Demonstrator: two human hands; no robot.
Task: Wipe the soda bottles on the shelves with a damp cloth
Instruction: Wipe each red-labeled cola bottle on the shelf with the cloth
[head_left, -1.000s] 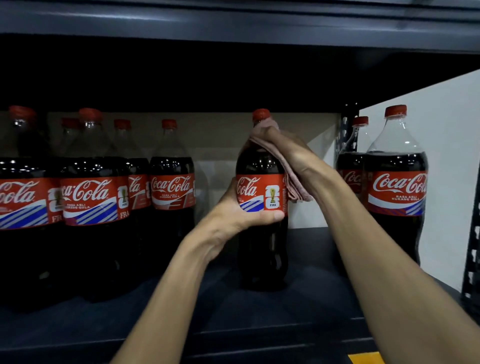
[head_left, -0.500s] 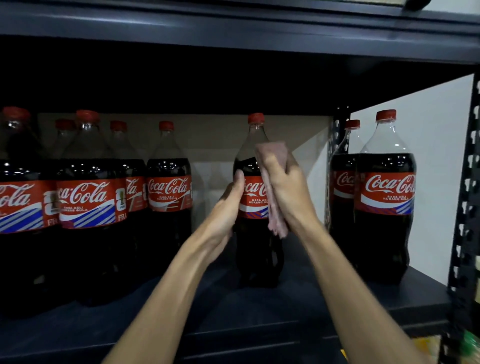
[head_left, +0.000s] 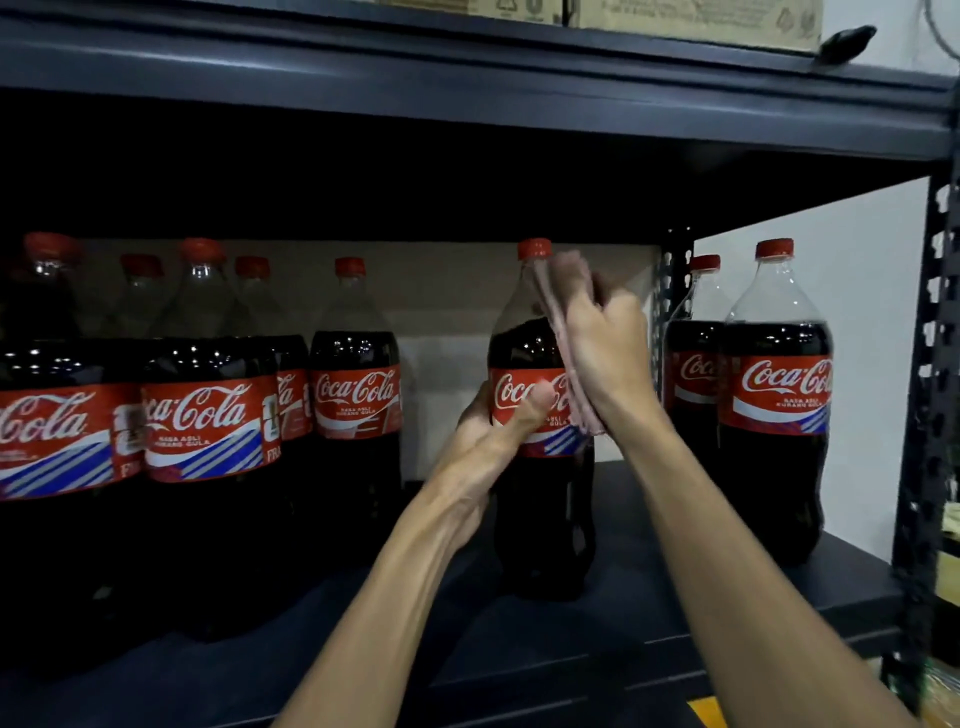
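Steadying the dark red-labelled plastic cola bottle (head_left: 537, 519) standing centre frame, left hand (head_left: 493, 434) grips its label so right hand (head_left: 610, 358), clutching a folded pink cloth (head_left: 566, 283), can rub the shoulder

Both bare forearms reaching up and forward, side by side. Left hand (head_left: 493, 436) gripping bottle (head_left: 540, 519) at label height, thumb lying across front. Right hand (head_left: 610, 353) sitting higher, fingers curling round cloth (head_left: 577, 397), pressing it against bottle's upper side.
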